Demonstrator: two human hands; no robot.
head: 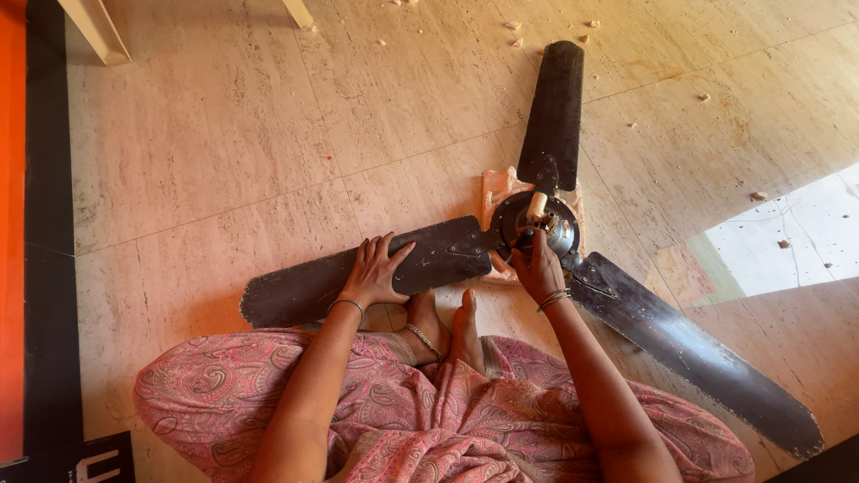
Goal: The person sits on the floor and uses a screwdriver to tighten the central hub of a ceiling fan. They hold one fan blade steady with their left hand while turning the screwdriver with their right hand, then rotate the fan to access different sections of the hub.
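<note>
Nearest, I log pink paisley cloth (429,411) over my lap, with both bare feet (445,326) showing just beyond it on the stone floor (224,134).

Left hand (374,271): fingers spread wide and flat, palm pressed onto the left blade (358,273) of a dark ceiling fan (537,224); it holds nothing, only bears down. A thin bangle sits at that wrist.

Right hand (537,266): fingers curled in toward the fan's hub (537,224), fingertips touching the metal parts at its middle. I cannot tell whether they pinch a small piece or merely rest there. Bangles ring this wrist too.

The fan lies flat on the floor just beyond my feet, hub slightly right of centre, resting on a pinkish slab (497,188). A cream stub (536,206) stands up from the hub.

Second blade (693,353) runs near-right; third blade (555,103) points far.

Farther: pale chips (513,27) scattered on the floor, a cream furniture leg (94,31) far left, an orange and black strip (27,224) along the left edge.
</note>
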